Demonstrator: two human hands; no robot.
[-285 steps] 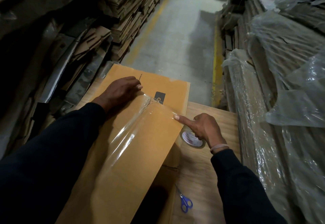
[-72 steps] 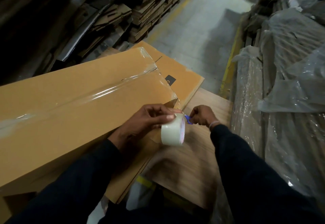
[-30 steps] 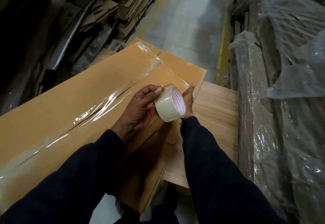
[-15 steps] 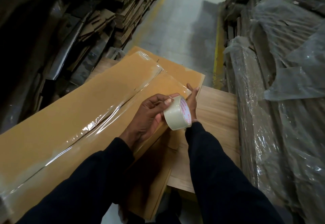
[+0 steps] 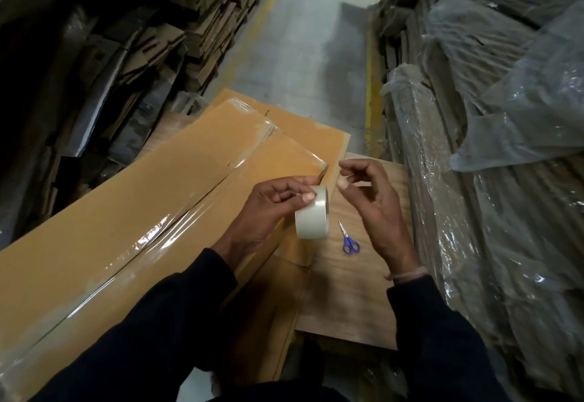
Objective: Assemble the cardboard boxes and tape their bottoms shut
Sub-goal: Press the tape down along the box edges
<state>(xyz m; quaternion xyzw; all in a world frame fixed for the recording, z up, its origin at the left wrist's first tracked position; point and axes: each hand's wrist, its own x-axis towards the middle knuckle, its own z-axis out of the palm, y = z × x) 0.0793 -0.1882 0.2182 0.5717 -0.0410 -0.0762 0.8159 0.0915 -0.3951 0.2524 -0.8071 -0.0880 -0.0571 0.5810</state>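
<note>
**Now: tape roll in the left hand, right hand hanging loose beside it**

Now, starting at the far left, stacks of flattened cardboard (image 5: 196,22) lean in the dark along the aisle. Next to them, the long cardboard box (image 5: 126,212) lies slantwise across the wooden table (image 5: 357,291), running from the lower left up toward the centre. A glossy strip of clear tape (image 5: 151,240) follows the seam between its two flaps and wraps over the far end. Another flat sheet of cardboard (image 5: 303,130) shows beneath the box at that far end.

Moving to the centre, the left hand (image 5: 268,209) holds the tape roll (image 5: 312,213) just off the box's right-hand edge, thumb on the outer face of the roll and fingers curled behind it. A firm hold, roll raised off the table.

Just right of the roll, the blue-handled scissors (image 5: 349,239) lie flat on the table, blades pointing away, untouched by either hand.

Then the right hand (image 5: 373,209), raised above the table near the roll, fingers loosely curled. Whether anything is pinched at its fingertips cannot be told. A pale band sits at that wrist above the dark sleeve.

Far right, plastic-wrapped bundles (image 5: 474,180) rise beside the table, and a yellow floor line (image 5: 373,85) runs up the concrete aisle.
</note>
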